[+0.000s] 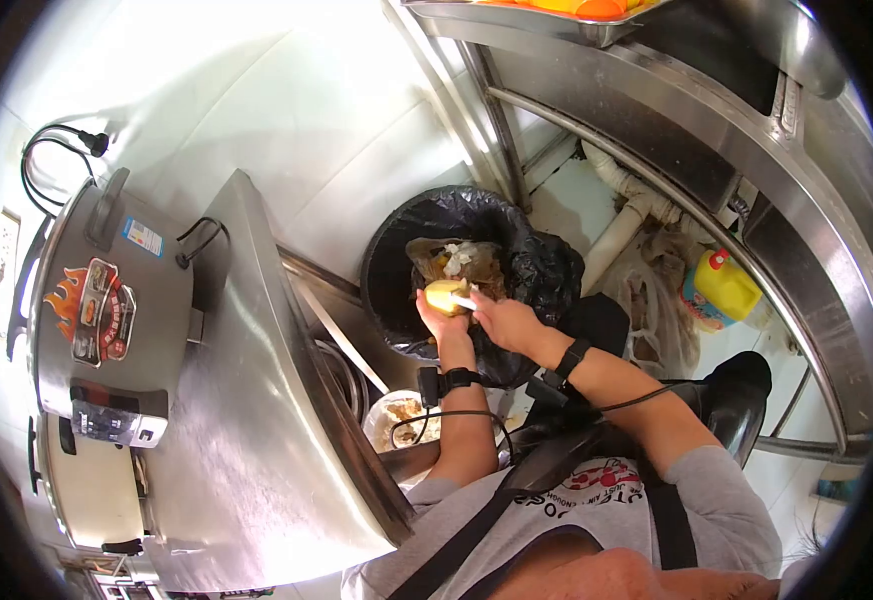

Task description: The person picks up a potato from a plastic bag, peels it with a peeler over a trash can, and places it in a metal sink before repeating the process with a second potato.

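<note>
Above a bin (389,235) lined with a black bag, my left hand (443,322) holds a yellowish, peeled-looking piece of food (447,296). My right hand (505,322) is closed at the right side of that piece, around a small whitish tool whose kind I cannot make out. Scraps and a crumpled white piece (454,262) lie inside the bin below. Both wrists wear black straps with small devices and cables.
A steel table (247,400) on the left bears a large electric pot (157,290). Beneath it stands a bowl (382,425) with food scraps. At right are a steel sink frame (657,90), a drain pipe (622,230), plastic bags (647,310) and a yellow bottle (725,285).
</note>
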### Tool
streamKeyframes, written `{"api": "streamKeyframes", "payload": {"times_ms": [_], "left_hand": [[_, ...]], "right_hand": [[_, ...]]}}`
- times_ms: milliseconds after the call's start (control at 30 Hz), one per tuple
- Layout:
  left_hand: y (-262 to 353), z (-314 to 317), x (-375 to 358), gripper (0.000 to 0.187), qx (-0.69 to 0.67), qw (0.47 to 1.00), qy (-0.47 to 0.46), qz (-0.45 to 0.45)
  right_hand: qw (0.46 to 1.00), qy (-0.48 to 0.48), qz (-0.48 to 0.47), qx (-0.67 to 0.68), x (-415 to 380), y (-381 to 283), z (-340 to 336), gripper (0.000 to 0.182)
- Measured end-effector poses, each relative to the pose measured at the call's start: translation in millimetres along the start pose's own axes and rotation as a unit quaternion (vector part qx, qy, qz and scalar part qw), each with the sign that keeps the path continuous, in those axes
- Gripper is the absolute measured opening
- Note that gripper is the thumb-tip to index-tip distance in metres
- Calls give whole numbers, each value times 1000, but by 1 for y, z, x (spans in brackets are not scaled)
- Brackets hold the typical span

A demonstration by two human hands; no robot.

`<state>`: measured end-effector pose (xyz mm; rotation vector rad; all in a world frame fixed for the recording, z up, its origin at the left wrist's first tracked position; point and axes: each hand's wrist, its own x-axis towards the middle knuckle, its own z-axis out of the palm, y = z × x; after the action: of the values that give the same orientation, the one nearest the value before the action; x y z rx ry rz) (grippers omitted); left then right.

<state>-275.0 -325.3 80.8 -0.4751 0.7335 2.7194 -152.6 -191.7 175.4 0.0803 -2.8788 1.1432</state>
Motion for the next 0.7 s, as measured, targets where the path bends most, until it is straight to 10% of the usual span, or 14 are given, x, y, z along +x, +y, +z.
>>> {"api": "streamKeyframes", "payload": {"times_ms": [100, 467, 700], "left_hand": [[3, -12, 11, 63, 56, 986, 135, 78], [-3, 18, -1, 53, 53, 991, 121, 36], [-7, 3, 10, 54, 109, 977, 172, 63]], "right_hand": [[996, -79, 1, -37, -11, 4, 20, 37], [991, 116, 60, 27, 17, 18, 16, 37], [1000, -24, 10, 6, -9, 7, 13, 35]]}}
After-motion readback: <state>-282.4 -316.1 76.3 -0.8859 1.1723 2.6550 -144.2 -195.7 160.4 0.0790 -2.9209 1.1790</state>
